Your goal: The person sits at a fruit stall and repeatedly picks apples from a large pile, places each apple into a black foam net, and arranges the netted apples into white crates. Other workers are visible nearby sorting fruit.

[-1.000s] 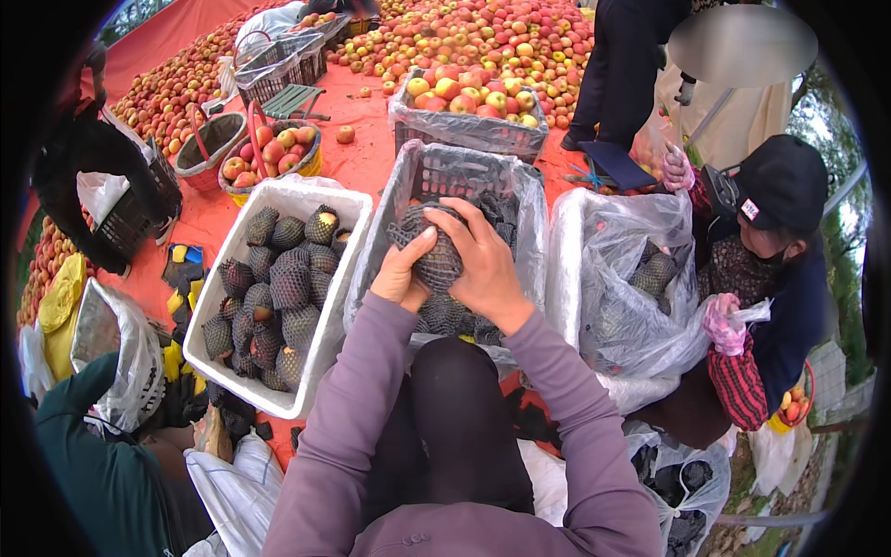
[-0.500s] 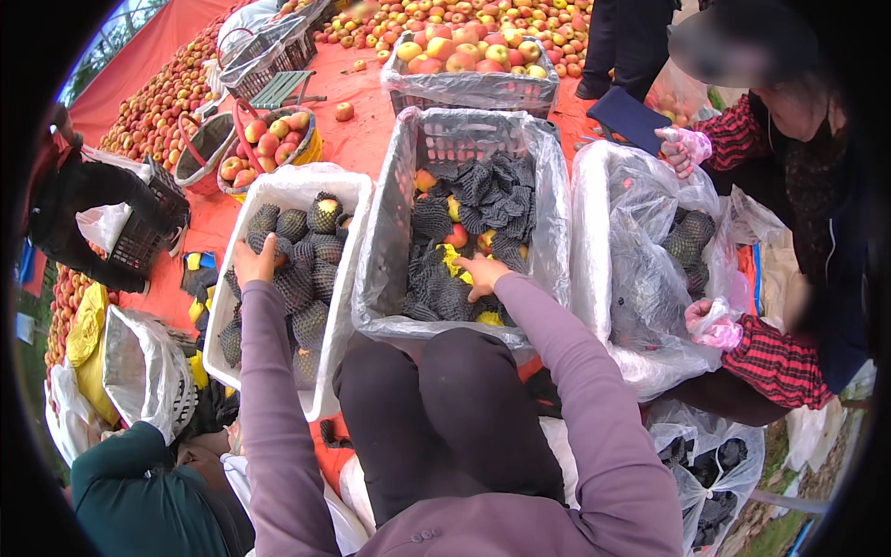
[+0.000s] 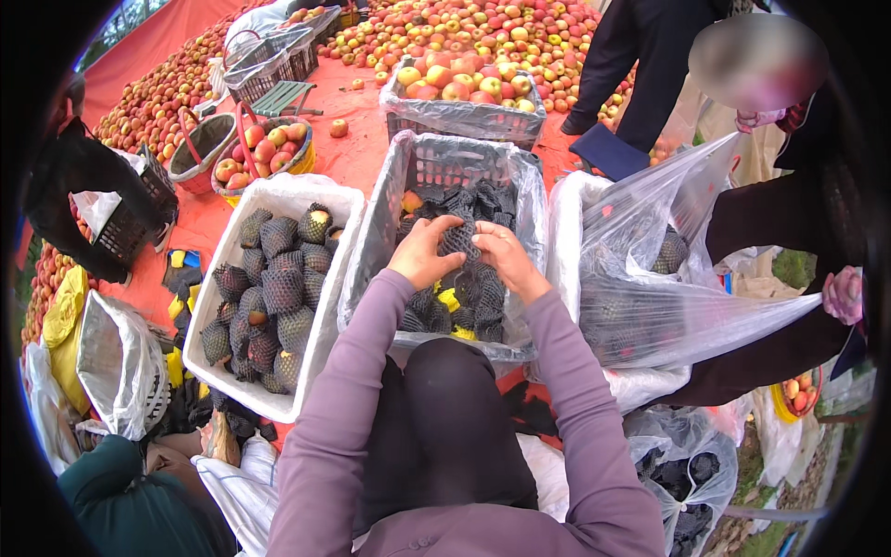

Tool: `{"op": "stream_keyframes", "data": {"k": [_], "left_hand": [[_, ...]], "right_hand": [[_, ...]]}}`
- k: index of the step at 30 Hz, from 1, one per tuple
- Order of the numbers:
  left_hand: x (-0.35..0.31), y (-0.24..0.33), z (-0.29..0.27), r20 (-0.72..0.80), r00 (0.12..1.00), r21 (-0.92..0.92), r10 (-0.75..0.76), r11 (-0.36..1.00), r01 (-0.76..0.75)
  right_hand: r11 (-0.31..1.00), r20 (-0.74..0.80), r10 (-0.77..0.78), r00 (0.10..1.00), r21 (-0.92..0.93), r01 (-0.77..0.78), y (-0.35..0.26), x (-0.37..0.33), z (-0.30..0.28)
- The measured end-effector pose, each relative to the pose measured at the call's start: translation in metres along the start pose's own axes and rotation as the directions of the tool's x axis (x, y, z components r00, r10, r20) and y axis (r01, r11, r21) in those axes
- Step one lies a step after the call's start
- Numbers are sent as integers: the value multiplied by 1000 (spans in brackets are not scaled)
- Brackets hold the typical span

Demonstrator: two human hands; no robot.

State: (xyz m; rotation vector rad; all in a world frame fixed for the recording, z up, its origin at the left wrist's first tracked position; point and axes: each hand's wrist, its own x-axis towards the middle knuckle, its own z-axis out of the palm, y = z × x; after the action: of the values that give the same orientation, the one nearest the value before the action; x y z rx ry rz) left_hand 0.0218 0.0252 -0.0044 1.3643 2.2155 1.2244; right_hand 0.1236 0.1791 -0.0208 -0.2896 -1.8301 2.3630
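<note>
Both hands are over the plastic-lined dark crate (image 3: 534,213) in front of my knees. My left hand (image 3: 419,252) and my right hand (image 3: 510,260) pinch a black foam net sleeve (image 3: 458,243) between them. No fruit shows in that sleeve, though the fingers cover part of it. Below the hands, more black foam nets (image 3: 475,292), bits of yellow foam (image 3: 449,300) and a few apples (image 3: 411,200) lie in the crate. To the left, a white foam box (image 3: 210,371) holds several apples in black nets (image 3: 281,290).
A person at the right stretches a clear plastic liner (image 3: 668,316) over another white box. Beyond my crate stands a lined crate of apples (image 3: 464,125); a basket of apples (image 3: 269,153) is at far left. A person in a green sleeve (image 3: 139,506) sits at lower left.
My left hand has left the netted apples in the white box and joined my right hand over the crate, with a net now between them. The person at right has pulled the liner wide.
</note>
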Motion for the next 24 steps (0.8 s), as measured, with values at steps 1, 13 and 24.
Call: {"op": "stream_keyframes", "data": {"k": [1, 13, 24], "left_hand": [[4, 4, -2, 33, 999, -184, -35, 982, 40], [-3, 5, -3, -3, 978, -868, -211, 487, 102], [3, 10, -8, -113, 912, -949, -394, 315, 18]], "right_hand": [[999, -7, -21, 1000, 39, 22, -15, -6, 9], [959, -136, -233, 963, -198, 204, -36, -5, 43], [508, 98, -617, 781, -708, 490, -45, 4, 46]]}}
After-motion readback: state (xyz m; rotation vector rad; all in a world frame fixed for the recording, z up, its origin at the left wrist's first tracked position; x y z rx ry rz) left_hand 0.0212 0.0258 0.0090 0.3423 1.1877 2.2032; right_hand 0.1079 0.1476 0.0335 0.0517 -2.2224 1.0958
